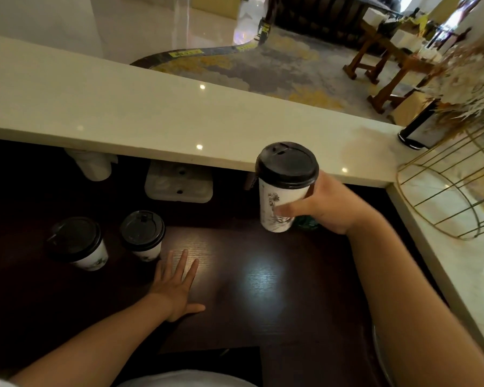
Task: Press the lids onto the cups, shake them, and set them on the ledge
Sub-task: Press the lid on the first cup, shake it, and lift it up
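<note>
My right hand (326, 205) grips a white paper cup (274, 202) with a black lid (287, 164) pressed on it, held in the air just below the front edge of the pale stone ledge (179, 118). My left hand (176, 286) lies flat and open on the dark wooden counter (263, 275), fingers spread. Two more lidded white cups stand on the counter to the left: one (143, 236) just beyond my left fingertips, the other (77, 243) farther left.
A pale plastic tray (179, 185) and a white holder (91, 163) sit under the ledge. On the ledge's right end stand a gold wire basket (444, 191), a dark stand (417, 129) and dried flowers (470, 88). Beyond the ledge are carpet and wooden tables.
</note>
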`<state>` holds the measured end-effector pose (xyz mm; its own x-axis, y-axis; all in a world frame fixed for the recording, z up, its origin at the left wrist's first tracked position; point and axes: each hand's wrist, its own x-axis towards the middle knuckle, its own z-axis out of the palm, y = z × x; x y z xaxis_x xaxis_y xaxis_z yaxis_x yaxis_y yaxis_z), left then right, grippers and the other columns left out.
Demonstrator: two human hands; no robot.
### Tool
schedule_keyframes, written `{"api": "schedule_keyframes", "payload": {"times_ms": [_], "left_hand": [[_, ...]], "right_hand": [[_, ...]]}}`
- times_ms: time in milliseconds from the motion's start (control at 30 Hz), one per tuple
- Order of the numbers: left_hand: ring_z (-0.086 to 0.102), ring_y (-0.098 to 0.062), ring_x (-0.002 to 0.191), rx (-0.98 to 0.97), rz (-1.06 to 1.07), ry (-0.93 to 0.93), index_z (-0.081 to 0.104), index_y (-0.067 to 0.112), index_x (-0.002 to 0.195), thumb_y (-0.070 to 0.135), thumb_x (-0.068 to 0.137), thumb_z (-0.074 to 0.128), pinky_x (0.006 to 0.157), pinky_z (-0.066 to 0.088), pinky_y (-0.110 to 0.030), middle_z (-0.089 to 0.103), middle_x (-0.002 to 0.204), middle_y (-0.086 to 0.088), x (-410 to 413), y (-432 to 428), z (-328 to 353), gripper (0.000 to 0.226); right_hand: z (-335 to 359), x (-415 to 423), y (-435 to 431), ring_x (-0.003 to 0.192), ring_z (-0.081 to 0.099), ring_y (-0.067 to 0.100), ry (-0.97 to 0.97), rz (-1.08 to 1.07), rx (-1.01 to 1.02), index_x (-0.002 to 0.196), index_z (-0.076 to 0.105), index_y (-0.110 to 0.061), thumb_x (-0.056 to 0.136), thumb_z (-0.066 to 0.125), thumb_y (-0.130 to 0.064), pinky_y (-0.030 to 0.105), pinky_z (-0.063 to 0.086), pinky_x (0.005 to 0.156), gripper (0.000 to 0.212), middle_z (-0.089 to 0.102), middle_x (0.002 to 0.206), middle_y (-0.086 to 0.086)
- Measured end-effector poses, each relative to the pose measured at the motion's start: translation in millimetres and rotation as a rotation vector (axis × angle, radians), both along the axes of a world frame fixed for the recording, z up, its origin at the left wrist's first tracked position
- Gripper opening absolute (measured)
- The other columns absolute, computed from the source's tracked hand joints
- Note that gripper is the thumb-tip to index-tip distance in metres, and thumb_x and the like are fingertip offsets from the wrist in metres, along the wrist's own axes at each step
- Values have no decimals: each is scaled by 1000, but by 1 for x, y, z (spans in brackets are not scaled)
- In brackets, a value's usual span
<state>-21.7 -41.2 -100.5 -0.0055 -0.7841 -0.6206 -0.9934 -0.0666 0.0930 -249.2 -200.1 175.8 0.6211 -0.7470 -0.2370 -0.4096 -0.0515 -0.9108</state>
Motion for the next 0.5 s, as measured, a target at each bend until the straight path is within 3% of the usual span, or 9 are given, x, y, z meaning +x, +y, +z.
{"api": "schedule_keyframes", "payload": {"times_ms": [133, 333, 433, 500], "left_hand": [[-42, -44, 133, 5, -5, 12, -32, 24, 144, 86, 75, 31, 115, -14, -59, -44, 149, -12, 0, -1, 1, 112], [-41, -43, 132, 55, 33, 53, -29, 25, 146, 80, 78, 38, 116, -8, -60, -42, 151, -12, 1, -3, 9, 110], [-20, -39, 146, 48, 195, 293, -18, 20, 151, 74, 77, 53, 121, 1, -51, -23, 160, -13, -9, -20, 40, 117], [0, -27, 151, -116, 287, 564, -8, 14, 154, 58, 76, 70, 121, 9, -34, -2, 164, -12, -18, -37, 74, 118]], "right_hand": [[-63, 4, 17, 120, 64, 46, -314, -247, 161, 132, 58, 7, 65, 80, 17, 53, 55, 100, 71, 67, 124, 33], [-95, 11, 27, 118, 67, 39, -324, -298, 178, 131, 60, 2, 68, 83, 7, 56, 53, 102, 67, 70, 123, 26], [-98, 13, 26, 118, 68, 38, -316, -296, 191, 129, 61, 0, 66, 84, 5, 57, 52, 103, 67, 72, 121, 24], [-97, 14, 24, 116, 68, 38, -295, -293, 189, 126, 64, -2, 63, 86, 0, 58, 51, 104, 67, 73, 119, 22]]}}
